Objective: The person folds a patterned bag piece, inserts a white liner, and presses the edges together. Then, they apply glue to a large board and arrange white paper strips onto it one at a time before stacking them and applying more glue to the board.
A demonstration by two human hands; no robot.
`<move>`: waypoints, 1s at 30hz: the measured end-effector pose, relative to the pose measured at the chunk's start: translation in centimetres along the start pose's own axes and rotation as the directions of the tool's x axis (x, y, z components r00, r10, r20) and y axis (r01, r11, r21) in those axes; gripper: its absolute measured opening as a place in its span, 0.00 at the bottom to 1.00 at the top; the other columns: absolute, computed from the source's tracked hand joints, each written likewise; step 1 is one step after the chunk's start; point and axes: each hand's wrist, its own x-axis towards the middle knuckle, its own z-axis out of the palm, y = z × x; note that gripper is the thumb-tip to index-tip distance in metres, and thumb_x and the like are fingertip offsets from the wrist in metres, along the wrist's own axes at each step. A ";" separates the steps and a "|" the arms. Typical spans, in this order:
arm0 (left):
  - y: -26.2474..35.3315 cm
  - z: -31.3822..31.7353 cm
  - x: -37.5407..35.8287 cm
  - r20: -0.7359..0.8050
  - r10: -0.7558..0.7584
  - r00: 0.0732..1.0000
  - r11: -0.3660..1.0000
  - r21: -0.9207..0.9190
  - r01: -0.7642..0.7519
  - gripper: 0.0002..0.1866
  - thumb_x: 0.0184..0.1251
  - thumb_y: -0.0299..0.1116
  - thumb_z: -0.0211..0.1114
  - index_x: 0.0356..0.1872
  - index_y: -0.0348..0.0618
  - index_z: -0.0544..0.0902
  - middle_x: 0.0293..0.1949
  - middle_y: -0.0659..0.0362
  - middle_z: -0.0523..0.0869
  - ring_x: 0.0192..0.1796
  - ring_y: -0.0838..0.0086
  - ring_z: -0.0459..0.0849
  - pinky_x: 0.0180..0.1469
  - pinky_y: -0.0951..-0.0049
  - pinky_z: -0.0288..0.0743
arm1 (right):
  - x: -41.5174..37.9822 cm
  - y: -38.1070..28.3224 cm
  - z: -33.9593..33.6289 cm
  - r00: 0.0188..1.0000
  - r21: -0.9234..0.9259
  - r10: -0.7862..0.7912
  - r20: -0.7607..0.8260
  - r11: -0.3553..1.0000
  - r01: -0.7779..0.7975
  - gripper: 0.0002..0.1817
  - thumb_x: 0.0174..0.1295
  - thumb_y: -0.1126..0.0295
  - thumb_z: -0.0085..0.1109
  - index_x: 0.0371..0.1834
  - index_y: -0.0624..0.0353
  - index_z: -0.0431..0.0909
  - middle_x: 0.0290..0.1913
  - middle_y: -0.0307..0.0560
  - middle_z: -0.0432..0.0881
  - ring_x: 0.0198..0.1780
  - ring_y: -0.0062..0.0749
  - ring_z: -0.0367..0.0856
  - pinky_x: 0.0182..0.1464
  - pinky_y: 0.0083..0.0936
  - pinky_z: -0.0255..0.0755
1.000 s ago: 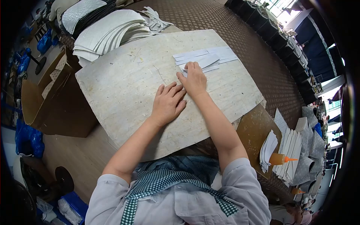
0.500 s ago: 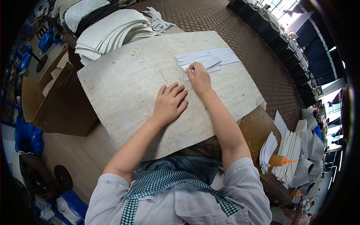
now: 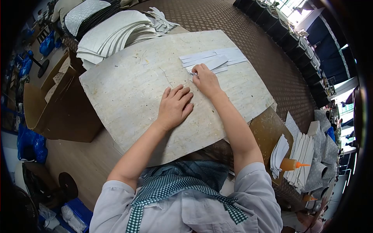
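My left hand [image 3: 175,106] lies flat on the pale, stained board [image 3: 132,89], its fingers slightly spread and holding nothing. To its upper right, my right hand [image 3: 206,80] is closed at the lower left end of the white strips [image 3: 233,55]. Thumb and fingertips are pressed together over a small whitish piece, too hidden to name. The strips lie side by side on the board, with one slanting across the others.
Curved white sheets [image 3: 116,35] are stacked beyond the board's upper left edge. An open cardboard box [image 3: 74,112] stands at left. At right, an orange-tipped glue bottle [image 3: 288,164] rests by white strips and grey rolls. A person's arm shows at lower right.
My right hand has stayed at the strips with its fingers still pinched, and the whitish bit of strip under the fingertips has shortened. My left hand has not visibly moved.
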 end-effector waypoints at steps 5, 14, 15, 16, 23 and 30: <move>0.0 0.1 -0.1 -0.002 -0.001 1.000 1.000 0.005 0.001 0.17 0.60 0.41 0.63 0.49 0.47 0.82 0.56 0.59 0.80 0.64 0.63 0.74 0.67 0.50 0.60 | -0.1 -0.2 -1.2 0.998 0.085 -0.016 0.059 0.996 0.011 0.15 0.54 0.65 0.63 0.42 0.60 0.76 0.41 0.50 0.77 0.42 0.43 0.78 0.45 0.34 0.73; -0.1 0.0 0.0 0.027 -0.016 0.999 1.000 0.012 0.016 0.18 0.61 0.41 0.63 0.51 0.49 0.83 0.58 0.60 0.80 0.65 0.63 0.73 0.67 0.50 0.60 | -0.7 -0.7 0.6 0.986 -0.241 -0.154 -0.064 0.961 0.135 0.10 0.56 0.68 0.61 0.40 0.57 0.75 0.40 0.48 0.78 0.39 0.45 0.80 0.39 0.37 0.77; -0.1 0.1 0.0 0.026 -0.016 1.000 1.000 0.011 0.016 0.18 0.61 0.41 0.63 0.51 0.49 0.83 0.58 0.60 0.80 0.65 0.63 0.73 0.67 0.50 0.60 | -0.8 -0.6 1.0 0.980 -0.267 -0.166 -0.106 0.955 0.133 0.08 0.58 0.69 0.59 0.39 0.57 0.76 0.40 0.47 0.78 0.39 0.45 0.80 0.38 0.38 0.76; -0.1 0.1 -0.1 0.025 -0.017 1.000 1.000 0.010 0.017 0.18 0.61 0.41 0.63 0.51 0.49 0.83 0.58 0.60 0.80 0.65 0.63 0.73 0.67 0.50 0.60 | -0.8 -0.2 1.0 0.975 -0.230 -0.192 -0.114 0.960 0.163 0.09 0.58 0.68 0.60 0.39 0.57 0.76 0.39 0.47 0.78 0.38 0.44 0.80 0.37 0.37 0.76; 0.0 0.1 -0.1 -0.015 0.008 1.000 1.000 0.011 -0.008 0.17 0.61 0.40 0.62 0.49 0.47 0.82 0.56 0.59 0.80 0.64 0.63 0.74 0.66 0.50 0.61 | -0.8 -1.0 -0.8 0.996 -0.067 -0.062 -0.068 0.996 0.057 0.13 0.58 0.63 0.62 0.42 0.56 0.75 0.41 0.47 0.78 0.38 0.41 0.80 0.36 0.34 0.75; 0.0 -0.1 0.0 0.012 -0.007 1.000 1.000 0.013 0.007 0.18 0.60 0.40 0.64 0.51 0.49 0.83 0.57 0.60 0.80 0.65 0.63 0.74 0.66 0.49 0.61 | -0.2 -1.1 1.8 0.990 -0.293 -0.063 -0.128 0.956 0.023 0.12 0.59 0.65 0.61 0.42 0.57 0.73 0.41 0.47 0.76 0.43 0.39 0.81 0.40 0.31 0.79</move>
